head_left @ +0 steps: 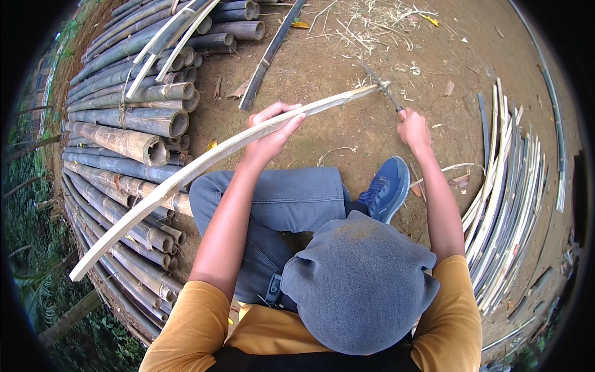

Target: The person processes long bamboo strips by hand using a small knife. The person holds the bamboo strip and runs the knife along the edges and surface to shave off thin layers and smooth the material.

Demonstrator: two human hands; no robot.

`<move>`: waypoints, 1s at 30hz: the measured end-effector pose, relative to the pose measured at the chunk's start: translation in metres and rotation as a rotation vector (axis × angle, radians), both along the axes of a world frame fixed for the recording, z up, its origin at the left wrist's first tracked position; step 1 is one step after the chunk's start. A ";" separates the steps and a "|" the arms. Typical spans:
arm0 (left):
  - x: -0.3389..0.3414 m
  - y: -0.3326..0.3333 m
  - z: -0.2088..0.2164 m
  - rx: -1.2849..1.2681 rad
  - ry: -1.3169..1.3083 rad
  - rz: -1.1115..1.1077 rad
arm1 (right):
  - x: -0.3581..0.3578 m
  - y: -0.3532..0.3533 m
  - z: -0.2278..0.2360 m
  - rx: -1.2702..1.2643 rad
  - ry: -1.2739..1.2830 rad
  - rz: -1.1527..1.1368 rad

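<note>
A long, pale split bamboo strip [217,149] runs slantwise from the lower left up to the middle right. My left hand [271,131] is closed around it beyond its middle, thumb and fingers on opposite sides. In my right hand [414,129] is a knife [385,90], gripped by its handle, most of which the fist covers. The thin dark blade points up and to the left, and crosses the strip's far end. Whether the edge bites into the bamboo I cannot tell.
Stacked bamboo poles [155,122] fill the left side, with split pieces [170,37] on top. A dark bamboo slat [269,59] lies on the ground ahead. Pale shavings [387,31] are scattered beyond the knife. Finished-looking strips [505,211] lie bundled at right. My blue shoe [385,186] is between my arms.
</note>
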State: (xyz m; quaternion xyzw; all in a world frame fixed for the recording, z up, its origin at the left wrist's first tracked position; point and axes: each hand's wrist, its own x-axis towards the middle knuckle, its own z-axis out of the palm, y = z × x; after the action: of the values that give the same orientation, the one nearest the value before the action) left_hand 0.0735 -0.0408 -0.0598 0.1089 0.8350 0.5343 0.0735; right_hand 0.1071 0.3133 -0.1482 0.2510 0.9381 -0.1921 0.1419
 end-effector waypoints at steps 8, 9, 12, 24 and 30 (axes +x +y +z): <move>-0.001 0.003 0.003 0.048 0.059 0.006 | 0.002 0.001 -0.019 -0.012 0.048 -0.055; -0.002 0.003 0.002 0.050 0.042 0.008 | -0.002 -0.005 -0.014 -0.002 0.040 -0.059; -0.002 0.001 0.002 0.035 0.019 0.010 | 0.010 -0.019 -0.005 -0.026 0.043 0.027; -0.001 0.004 0.000 0.043 0.060 -0.027 | 0.006 0.007 -0.028 -0.001 0.031 -0.119; 0.000 -0.002 -0.004 0.039 0.036 -0.037 | 0.011 0.006 -0.021 -0.018 -0.014 -0.064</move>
State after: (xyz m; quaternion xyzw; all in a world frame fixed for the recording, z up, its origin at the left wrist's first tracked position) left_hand 0.0730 -0.0424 -0.0643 0.1353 0.8234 0.5471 0.0664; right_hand 0.1176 0.3192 -0.1694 0.2808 0.9268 -0.2032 0.1443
